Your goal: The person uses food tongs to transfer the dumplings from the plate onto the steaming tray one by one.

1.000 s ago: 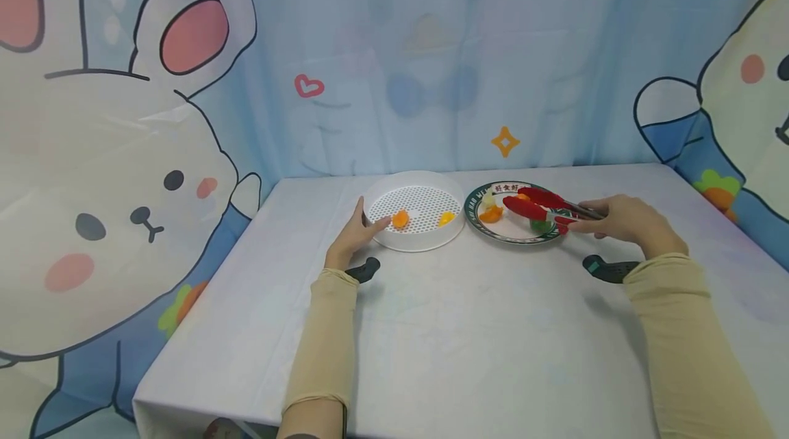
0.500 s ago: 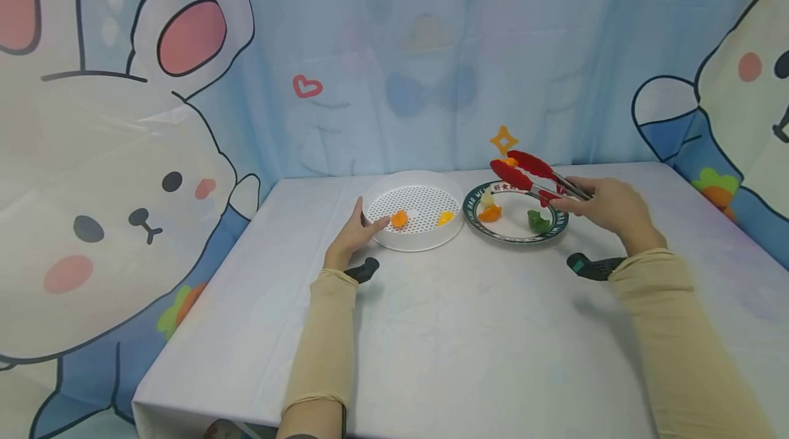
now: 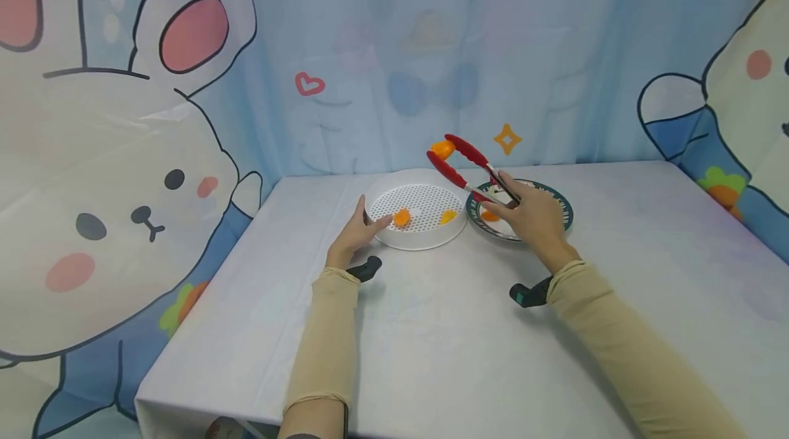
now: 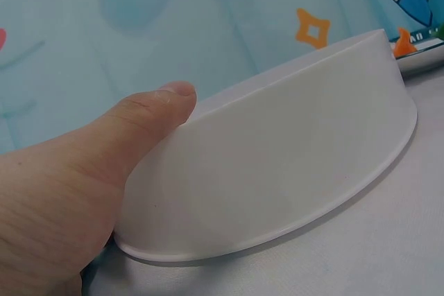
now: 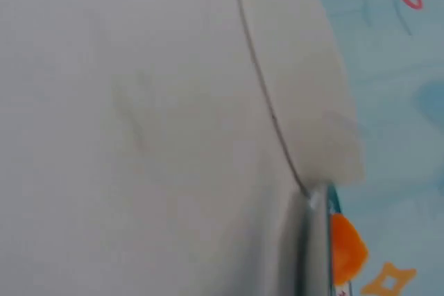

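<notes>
My left hand (image 3: 354,237) grips the left side of a round white steamer basket (image 3: 419,240) with a perforated floor. In the left wrist view the thumb (image 4: 163,105) lies over the basket's rim. An orange piece (image 3: 402,218) and a yellow piece (image 3: 448,217) lie inside. My right hand (image 3: 535,220) holds red-tipped tongs (image 3: 446,169) above the basket's back right part, with an orange-yellow piece (image 3: 442,149) between the tips. Under the right hand is a green-patterned plate (image 3: 568,214), partly hidden, with an orange piece (image 3: 490,216) on it.
Basket and plate stand side by side on a white-covered table (image 3: 431,329). Behind them hangs a blue cartoon curtain (image 3: 382,48). A green piece (image 4: 440,32) on the plate shows at the edge of the left wrist view.
The right hand has lifted the tongs with the orange-yellow piece from the plate and carried them left, over the basket. The left hand stays at the basket.
</notes>
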{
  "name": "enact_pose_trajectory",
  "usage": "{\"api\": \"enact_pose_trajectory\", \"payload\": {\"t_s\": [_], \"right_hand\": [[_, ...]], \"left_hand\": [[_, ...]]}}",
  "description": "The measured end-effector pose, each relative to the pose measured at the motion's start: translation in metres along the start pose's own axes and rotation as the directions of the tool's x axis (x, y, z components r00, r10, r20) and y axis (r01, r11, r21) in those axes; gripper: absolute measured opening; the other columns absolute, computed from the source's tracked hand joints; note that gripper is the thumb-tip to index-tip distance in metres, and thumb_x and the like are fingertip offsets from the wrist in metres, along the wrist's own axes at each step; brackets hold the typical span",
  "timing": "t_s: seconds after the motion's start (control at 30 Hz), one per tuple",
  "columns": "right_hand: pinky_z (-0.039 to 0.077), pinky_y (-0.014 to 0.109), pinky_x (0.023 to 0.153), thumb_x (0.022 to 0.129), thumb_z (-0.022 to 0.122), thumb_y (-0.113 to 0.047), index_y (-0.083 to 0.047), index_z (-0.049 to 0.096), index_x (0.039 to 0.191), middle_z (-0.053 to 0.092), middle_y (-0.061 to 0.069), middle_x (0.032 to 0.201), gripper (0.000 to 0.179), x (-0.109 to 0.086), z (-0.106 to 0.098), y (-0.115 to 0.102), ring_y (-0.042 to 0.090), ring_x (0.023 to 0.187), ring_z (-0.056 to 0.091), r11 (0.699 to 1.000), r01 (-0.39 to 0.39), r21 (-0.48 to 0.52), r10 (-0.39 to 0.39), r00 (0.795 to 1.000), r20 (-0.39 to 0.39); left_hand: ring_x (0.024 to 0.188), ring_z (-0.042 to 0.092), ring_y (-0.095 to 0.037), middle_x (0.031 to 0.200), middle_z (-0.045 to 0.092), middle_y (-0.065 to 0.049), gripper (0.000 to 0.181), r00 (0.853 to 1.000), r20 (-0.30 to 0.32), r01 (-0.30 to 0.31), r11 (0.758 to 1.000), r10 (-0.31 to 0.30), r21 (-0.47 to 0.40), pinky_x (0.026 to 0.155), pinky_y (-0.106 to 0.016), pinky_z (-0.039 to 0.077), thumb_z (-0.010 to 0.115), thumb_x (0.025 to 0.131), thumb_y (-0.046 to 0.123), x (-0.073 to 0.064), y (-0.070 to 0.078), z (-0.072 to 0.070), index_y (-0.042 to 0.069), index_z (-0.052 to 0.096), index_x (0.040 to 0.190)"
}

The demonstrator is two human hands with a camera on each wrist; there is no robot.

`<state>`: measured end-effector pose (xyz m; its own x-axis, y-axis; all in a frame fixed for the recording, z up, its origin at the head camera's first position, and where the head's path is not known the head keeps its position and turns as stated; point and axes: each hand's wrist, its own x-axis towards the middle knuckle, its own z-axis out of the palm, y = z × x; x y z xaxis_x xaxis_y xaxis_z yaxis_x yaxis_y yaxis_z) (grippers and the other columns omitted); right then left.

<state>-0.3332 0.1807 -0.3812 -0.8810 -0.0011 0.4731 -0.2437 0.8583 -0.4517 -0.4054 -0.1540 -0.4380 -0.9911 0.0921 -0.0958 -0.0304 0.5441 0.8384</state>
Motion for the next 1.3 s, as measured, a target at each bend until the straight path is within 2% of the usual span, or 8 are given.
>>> {"api": "enact_pose_trajectory", "payload": {"t_s": [0.13, 0.27, 0.37, 0.43, 0.73, 0.93, 1.13, 1.3], "right_hand": [[0.031, 0.03, 0.053, 0.077, 0.074, -0.048, -0.019, 0.046, 0.142, 0.065, 0.014, 0.079, 0.076, -0.003, 0.02, -0.005, 0.024, 0.065, 0.048, 0.997, 0.045, -0.056, -0.04, 0.995, 0.087], [0.039, 0.032, 0.06, 0.075, 0.076, -0.05, -0.017, 0.043, 0.144, 0.067, 0.017, 0.102, 0.084, -0.004, 0.033, -0.008, 0.026, 0.076, 0.052, 0.995, 0.034, -0.091, -0.008, 0.961, 0.276], [0.041, 0.033, 0.063, 0.073, 0.077, -0.05, -0.014, 0.04, 0.145, 0.066, 0.015, 0.101, 0.088, -0.004, 0.037, -0.009, 0.026, 0.081, 0.053, 0.996, 0.018, -0.085, 0.011, 0.941, 0.337], [0.041, 0.033, 0.063, 0.073, 0.077, -0.049, -0.014, 0.039, 0.146, 0.066, 0.014, 0.098, 0.089, -0.005, 0.039, -0.009, 0.026, 0.081, 0.053, 0.997, 0.007, -0.077, 0.019, 0.94, 0.34], [0.05, 0.041, 0.073, 0.075, 0.076, -0.05, -0.013, 0.036, 0.147, 0.058, 0.024, 0.128, 0.09, -0.006, 0.041, -0.008, 0.032, 0.094, 0.056, 0.997, -0.001, -0.08, 0.031, 0.928, 0.372], [0.038, 0.031, 0.059, 0.072, 0.078, -0.051, -0.011, 0.039, 0.146, 0.066, 0.016, 0.093, 0.093, -0.004, 0.04, -0.007, 0.025, 0.076, 0.054, 0.997, 0.013, -0.081, 0.015, 0.941, 0.337], [0.044, 0.037, 0.064, 0.071, 0.078, -0.052, -0.015, 0.035, 0.148, 0.064, 0.018, 0.113, 0.096, 0.001, 0.022, -0.004, 0.028, 0.084, 0.055, 0.995, -0.029, -0.099, 0.054, 0.962, 0.268], [0.041, 0.035, 0.06, 0.071, 0.077, -0.054, -0.015, 0.033, 0.149, 0.065, 0.016, 0.097, 0.097, 0.007, -0.003, 0.005, 0.029, 0.082, 0.056, 0.996, -0.056, -0.065, 0.066, 0.984, 0.168]], "left_hand": [[0.149, 0.006, -0.025, 0.162, 0.003, -0.006, 0.109, 1.0, 0.004, 0.011, 1.0, -0.011, 0.002, 0.12, -0.047, 0.011, 0.062, 0.079, 0.064, 0.0, 0.001, 0.0, 0.026, -0.008, 0.153], [0.149, 0.006, -0.024, 0.162, 0.003, -0.005, 0.111, 1.0, -0.002, 0.022, 1.0, -0.022, -0.01, 0.12, -0.047, 0.011, 0.063, 0.078, 0.065, -0.001, 0.002, 0.0, 0.026, -0.008, 0.153], [0.149, 0.008, -0.024, 0.162, 0.004, -0.005, 0.11, 0.999, -0.004, 0.032, 0.999, -0.032, -0.011, 0.119, -0.047, 0.012, 0.064, 0.078, 0.064, 0.0, 0.003, -0.001, 0.027, -0.007, 0.153], [0.149, 0.009, -0.024, 0.162, 0.005, -0.005, 0.109, 0.999, -0.004, 0.035, 0.999, -0.035, -0.012, 0.119, -0.047, 0.013, 0.064, 0.078, 0.064, 0.0, 0.004, -0.001, 0.027, -0.007, 0.153], [0.149, 0.008, -0.024, 0.162, 0.004, -0.005, 0.106, 0.999, -0.004, 0.032, 0.999, -0.032, -0.02, 0.119, -0.047, 0.012, 0.064, 0.081, 0.059, -0.001, 0.003, 0.0, 0.027, -0.007, 0.153], [0.149, 0.009, -0.024, 0.162, 0.005, -0.005, 0.108, 0.999, -0.004, 0.044, 0.999, -0.044, -0.013, 0.119, -0.048, 0.012, 0.063, 0.08, 0.061, -0.001, 0.002, 0.001, 0.028, -0.007, 0.153], [0.149, 0.008, -0.024, 0.162, 0.004, -0.005, 0.107, 0.999, -0.004, 0.041, 0.999, -0.041, -0.014, 0.12, -0.047, 0.011, 0.063, 0.08, 0.062, -0.001, 0.002, 0.001, 0.028, -0.008, 0.153], [0.149, 0.006, -0.023, 0.162, 0.003, -0.003, 0.108, 0.999, -0.001, 0.051, 0.999, -0.051, -0.005, 0.12, -0.047, 0.01, 0.062, 0.079, 0.064, -0.001, 0.002, 0.0, 0.029, -0.008, 0.153]]}}
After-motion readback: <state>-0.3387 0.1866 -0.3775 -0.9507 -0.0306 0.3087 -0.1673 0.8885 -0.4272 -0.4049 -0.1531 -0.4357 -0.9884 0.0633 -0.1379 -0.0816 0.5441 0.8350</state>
